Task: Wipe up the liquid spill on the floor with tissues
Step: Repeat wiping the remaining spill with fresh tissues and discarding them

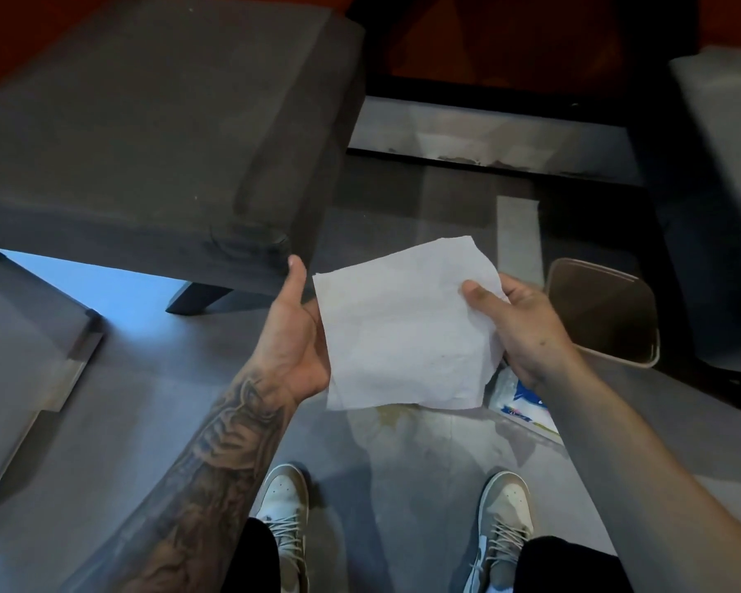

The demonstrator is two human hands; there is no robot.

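Note:
A white tissue (403,327) is spread flat in the air between both hands, above the grey floor. My left hand (294,336) grips its left edge, thumb up. My right hand (518,323) pinches its right edge with the thumb on top. Under the tissue's lower edge a yellowish liquid spill (392,415) lies on the floor, partly hidden by the tissue. A blue and white tissue pack (522,404) lies on the floor below my right wrist.
A dark grey sofa (146,130) stands at the upper left, a second seat (719,164) at the right. A beige bin (604,310) stands right of my hands. A low table edge (39,357) is at the left. My two shoes (283,507) are at the bottom.

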